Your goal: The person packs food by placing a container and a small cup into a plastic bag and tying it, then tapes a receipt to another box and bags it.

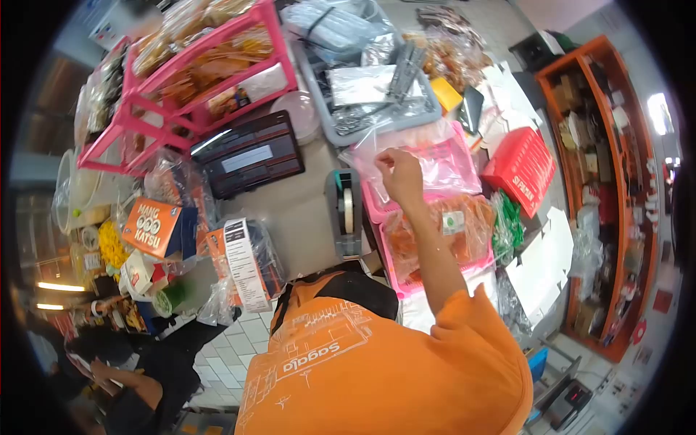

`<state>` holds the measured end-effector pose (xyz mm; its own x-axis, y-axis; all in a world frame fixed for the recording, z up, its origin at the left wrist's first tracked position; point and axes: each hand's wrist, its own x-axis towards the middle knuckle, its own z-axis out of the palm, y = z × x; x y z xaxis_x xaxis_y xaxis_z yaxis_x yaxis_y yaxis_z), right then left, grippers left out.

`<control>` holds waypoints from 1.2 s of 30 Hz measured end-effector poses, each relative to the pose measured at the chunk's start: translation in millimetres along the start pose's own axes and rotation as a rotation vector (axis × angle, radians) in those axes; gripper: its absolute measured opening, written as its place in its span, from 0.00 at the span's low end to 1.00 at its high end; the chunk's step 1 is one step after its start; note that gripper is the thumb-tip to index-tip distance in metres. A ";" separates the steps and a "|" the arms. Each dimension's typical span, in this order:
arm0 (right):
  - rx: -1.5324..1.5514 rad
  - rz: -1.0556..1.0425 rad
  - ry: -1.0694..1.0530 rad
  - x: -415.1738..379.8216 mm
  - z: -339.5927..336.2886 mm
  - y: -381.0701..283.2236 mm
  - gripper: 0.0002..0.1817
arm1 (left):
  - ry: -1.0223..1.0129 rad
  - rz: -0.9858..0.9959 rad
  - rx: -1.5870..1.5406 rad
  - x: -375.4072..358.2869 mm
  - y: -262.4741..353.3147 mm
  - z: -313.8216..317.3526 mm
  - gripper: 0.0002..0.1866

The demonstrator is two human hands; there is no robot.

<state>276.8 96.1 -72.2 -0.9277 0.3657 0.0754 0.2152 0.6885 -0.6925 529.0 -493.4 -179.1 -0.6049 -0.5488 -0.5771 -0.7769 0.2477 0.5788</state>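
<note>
My right hand [400, 176] reaches over a pink basket [475, 156] of clear plastic bags [446, 163]. Its fingers are curled into a pinch at the edge of a clear plastic bag [368, 154], whose thin film is hard to make out. Just below that basket, a second pink basket [388, 270] holds orange-brown packed items [464, 243] in clear plastic, partly behind my forearm. A tape dispenser [346, 214] with a roll of tape stands to the left of the hand. My left hand is out of view.
A grey tub [428, 119] of plastic packs stands at the back. A dark tablet [250, 154] leans near a pink rack [206, 61]. Bagged orange boxes [156, 228] and a receipt [245, 264] lie left, a red box [520, 170] right. Another person's arm [134, 380] shows lower left.
</note>
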 end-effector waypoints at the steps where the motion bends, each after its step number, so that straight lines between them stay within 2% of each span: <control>1: 0.025 0.066 -0.060 -2.4 -2.1 -0.1 0.13 | -0.020 0.013 0.027 4.0 3.4 2.3 0.08; 2: 0.075 0.065 -0.014 -6.5 -8.3 -3.3 0.05 | -0.035 0.022 0.057 5.4 5.0 0.3 0.08; 5: -0.013 0.201 0.111 -10.0 -37.4 10.5 0.06 | -0.066 0.056 0.131 14.7 16.1 -5.7 0.08; 6: -0.166 0.127 0.052 -11.5 -35.7 28.1 0.06 | -0.075 0.063 0.150 15.9 17.3 -6.1 0.08; 7: -0.171 0.135 0.054 -10.6 -21.0 48.9 0.06 | -0.088 0.067 0.172 14.3 18.1 -6.2 0.08; 9: -0.130 -0.225 -0.437 -8.6 4.9 82.2 0.04 | -0.120 0.071 0.212 9.8 15.5 -1.7 0.08; 10: -0.316 -0.136 -0.691 -3.9 -10.2 58.8 0.07 | -0.130 0.077 0.225 9.8 15.5 2.2 0.08; 11: -0.316 -0.145 -0.687 -0.9 -17.5 58.2 0.07 | -0.130 0.085 0.234 12.5 16.7 4.0 0.08; 13: -0.339 -0.224 -0.385 10.4 -26.8 58.7 0.08 | -0.111 0.088 0.240 11.1 16.3 4.6 0.08; 15: -0.052 -0.187 0.031 35.4 -54.8 0.8 0.09 | -0.093 0.092 0.249 12.1 17.1 5.5 0.08; 16: 0.015 -0.164 0.122 54.2 -56.7 -25.4 0.10 | -0.091 0.091 0.254 10.9 15.0 7.9 0.08; 18: 0.135 -0.479 0.350 104.4 -15.2 -26.3 0.08 | -0.092 0.076 0.268 0.3 4.7 10.3 0.08; 19: 0.138 -0.488 0.341 126.0 1.1 -13.3 0.08 | -0.093 0.071 0.276 -4.5 1.0 11.1 0.08; 21: -0.523 -0.555 0.222 160.7 26.1 3.5 0.05 | -0.096 0.080 0.296 -0.2 0.0 9.5 0.08; 25: -0.307 -0.492 0.155 185.7 -6.7 1.2 0.03 | -0.106 0.103 0.342 23.0 10.6 1.7 0.08; 27: -0.050 -0.367 0.128 195.4 -17.9 -2.3 0.02 | -0.120 0.071 0.344 11.8 -8.0 9.5 0.08; 31: 0.005 -0.347 0.137 212.3 -15.5 -14.9 0.03 | -0.149 0.060 0.362 6.0 -19.4 22.5 0.09; 33: -0.040 -0.414 0.363 220.9 0.3 -10.6 0.04 | -0.162 0.063 0.378 6.2 -21.1 26.8 0.09; 34: 0.019 -0.388 0.248 215.8 -1.4 -20.1 0.05 | -0.168 0.066 0.392 7.9 -22.2 26.4 0.09; 35: 0.017 -0.391 0.244 216.2 3.1 -18.1 0.05 | -0.175 0.066 0.405 7.7 -24.7 26.4 0.09; 36: 0.071 -0.526 0.100 214.6 9.6 -11.8 0.08 | -0.184 0.061 0.418 3.9 -29.8 26.3 0.09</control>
<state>72.3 160.4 -54.8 -0.8703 0.0425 0.4906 -0.2954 0.7520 -0.5893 545.2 -481.9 -213.7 -0.6429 -0.3817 -0.6640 -0.7202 0.5962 0.3546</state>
